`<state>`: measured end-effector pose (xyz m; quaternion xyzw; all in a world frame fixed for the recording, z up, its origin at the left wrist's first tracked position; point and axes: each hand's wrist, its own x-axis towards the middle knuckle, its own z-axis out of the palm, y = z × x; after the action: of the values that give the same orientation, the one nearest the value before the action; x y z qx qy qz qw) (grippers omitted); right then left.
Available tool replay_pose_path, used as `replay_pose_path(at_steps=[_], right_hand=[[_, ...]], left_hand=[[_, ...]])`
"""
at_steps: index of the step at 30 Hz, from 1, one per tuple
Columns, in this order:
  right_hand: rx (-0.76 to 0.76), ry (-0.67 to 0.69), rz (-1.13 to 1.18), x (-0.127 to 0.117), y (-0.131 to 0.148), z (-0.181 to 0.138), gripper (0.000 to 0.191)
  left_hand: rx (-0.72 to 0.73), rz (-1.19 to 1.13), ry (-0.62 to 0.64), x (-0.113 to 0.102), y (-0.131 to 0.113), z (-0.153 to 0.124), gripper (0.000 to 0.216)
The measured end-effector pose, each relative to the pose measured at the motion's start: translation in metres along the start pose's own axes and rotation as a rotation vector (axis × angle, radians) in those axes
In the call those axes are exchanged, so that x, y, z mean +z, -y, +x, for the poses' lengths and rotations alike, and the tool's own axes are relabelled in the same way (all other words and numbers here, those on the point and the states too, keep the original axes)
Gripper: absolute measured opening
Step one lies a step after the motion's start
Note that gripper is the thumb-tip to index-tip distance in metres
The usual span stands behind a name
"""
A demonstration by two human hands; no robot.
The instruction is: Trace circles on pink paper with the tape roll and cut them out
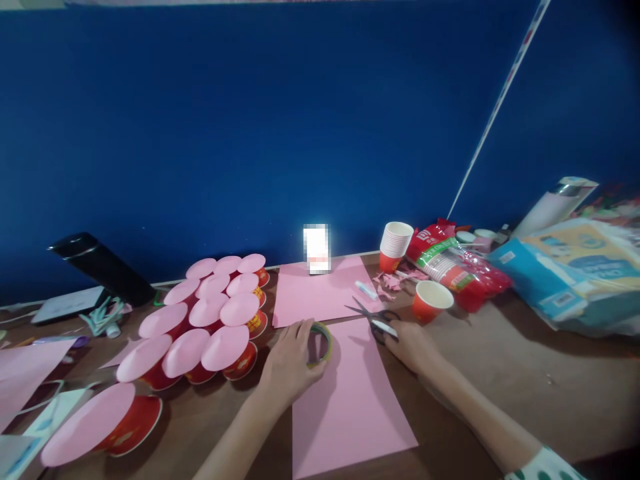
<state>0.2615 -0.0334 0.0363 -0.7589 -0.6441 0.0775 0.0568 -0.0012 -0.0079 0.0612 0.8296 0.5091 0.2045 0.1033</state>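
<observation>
My left hand (293,363) is closed around the side of a yellow-green roll of tape (327,347), which rests flat on a sheet of pink paper (345,413). The fingers of my right hand (410,343) pinch a short white marker-like stick (384,328); its exact kind is hard to make out. Beside and partly under those fingers, dark-handled scissors (363,311) lie with their blades pointing left. A second pink sheet (295,293) lies behind the first, with a white marker (367,290) on its right part.
Rows of upside-down red paper cups topped by pink discs (207,310) fill the left. At right are stacked cups (395,243), a single cup (433,300), a red cup package (445,260) and a blue-yellow bag (570,267). A black bottle (103,267) leans at back left.
</observation>
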Motion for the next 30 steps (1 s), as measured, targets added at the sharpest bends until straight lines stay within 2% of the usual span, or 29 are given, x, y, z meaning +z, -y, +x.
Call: replay_pose_path(at_steps=[9, 15, 24, 30], right_hand=[[0.082, -0.087, 0.076, 0.001, -0.011, 0.008, 0.033], [0.102, -0.07, 0.089, 0.006, -0.021, 0.016, 0.024], [0.164, -0.127, 0.014, 0.005, -0.021, 0.012, 0.031], [0.156, -0.123, 0.027, 0.01, -0.022, 0.012, 0.025]], left_hand=[[0.023, -0.018, -0.023, -0.002, -0.002, 0.001, 0.041], [0.025, -0.012, -0.042, -0.003, -0.004, 0.001, 0.039], [-0.001, -0.001, -0.039, -0.003, -0.005, 0.0, 0.041], [0.03, -0.002, -0.066, 0.002, -0.001, -0.001, 0.04]])
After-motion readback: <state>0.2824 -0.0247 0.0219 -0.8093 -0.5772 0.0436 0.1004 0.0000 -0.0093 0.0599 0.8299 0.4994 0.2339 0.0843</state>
